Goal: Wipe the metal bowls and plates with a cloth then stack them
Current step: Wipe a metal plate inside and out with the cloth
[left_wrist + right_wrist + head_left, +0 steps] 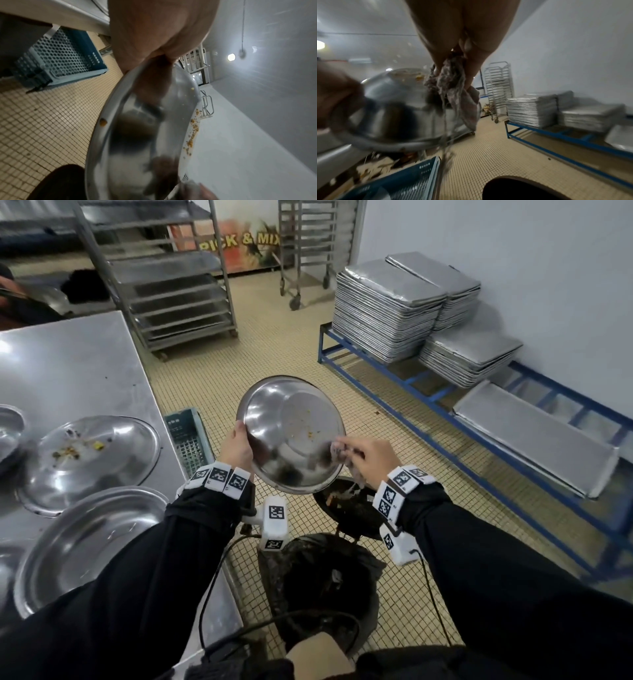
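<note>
While the left hand point(236, 447) grips the rim of the tilted metal bowl point(293, 436), crumbs cling inside it. The right hand point(368, 458) pinches a frayed cloth point(452, 86) against the bowl's right edge, above a dark bin point(346, 508) holding scraps. Only the head view shows soiled plates point(92, 453) on the table and the lettering "PICK & MIX" point(239, 241).

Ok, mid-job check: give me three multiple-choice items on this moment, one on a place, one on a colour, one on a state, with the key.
1. Where is the bowl held?
A. over the black bin
B. flat on the steel table
C. on the blue rack

2. What colour is the crate beside the table?
A. red
B. blue-green
C. white

3. What state is the bowl's inside in?
A. spotless
B. full of water
C. flecked with crumbs

Key: A, the left hand tilts it above the bin; B, its perforated wall shows blue-green; C, crumbs remain while the right hand holds the cloth at its rim.
</note>
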Motion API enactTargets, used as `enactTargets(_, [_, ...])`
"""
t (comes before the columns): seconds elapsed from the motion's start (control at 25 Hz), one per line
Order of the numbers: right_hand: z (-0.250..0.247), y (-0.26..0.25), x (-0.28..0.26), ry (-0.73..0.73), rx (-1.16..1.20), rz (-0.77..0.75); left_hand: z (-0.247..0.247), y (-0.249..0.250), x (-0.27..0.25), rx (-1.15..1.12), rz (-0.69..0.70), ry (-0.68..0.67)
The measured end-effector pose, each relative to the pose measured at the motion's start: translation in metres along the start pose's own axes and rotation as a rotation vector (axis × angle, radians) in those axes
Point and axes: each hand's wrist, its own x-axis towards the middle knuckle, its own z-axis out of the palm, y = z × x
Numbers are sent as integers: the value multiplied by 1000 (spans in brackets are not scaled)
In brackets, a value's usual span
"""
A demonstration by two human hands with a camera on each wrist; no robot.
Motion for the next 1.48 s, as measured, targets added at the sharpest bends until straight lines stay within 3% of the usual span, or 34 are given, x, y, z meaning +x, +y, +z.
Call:
enactTargets(0.12, [-10, -2, 18, 220, 180, 148, -2, -5, -4, 18, 37, -13])
enactTargets(0.24, [-27, -25, 57, 316, 235, 99, 0, -7, -7, -26, 67, -23])
enactTargets(0.44, [-8, -55, 77, 82, 204, -28, 7, 0, -6, -231, 2, -101])
enactTargets(0.6, [21, -38, 35, -49, 179, -170, 9, 9, -6, -297, -45, -60])
enactTargets(0.68, [27, -15, 12, -94, 148, -164, 8, 11, -6, -265, -33, -16])
enactTargets(0.8, [27, 12, -2, -50, 4, 9, 8, 8, -7, -182, 2, 28])
enactTargets(0.88, [29, 15, 1, 82, -7, 154, 11, 5, -10, -149, 31, 27])
enactTargets(1.0, [25, 2, 8, 292, 311, 450, 20, 3, -22, -152, 10, -7])
enactTargets(1.08, [18, -9, 6, 292, 687, 546, 26, 5, -37, -171, -13, -15])
enactTargets(1.16, [18, -24, -3, 211, 799, 485, 31, 4, -47, -200, -35, -27])
enactTargets(1.24, [31, -33, -19, 185, 546, 261, 31, 4, -52, -204, -36, -23])
enactTargets(1.32, [49, -32, -32, 280, 188, 30, 30, 4, -55, -192, -29, -16])
enactTargets(1.4, [58, -31, -33, 372, -13, -53, 31, 4, -59, -191, -13, -30])
enactTargets(1.48, [56, -36, -21, 377, 6, -78, 34, 6, -65, -180, 7, -38])
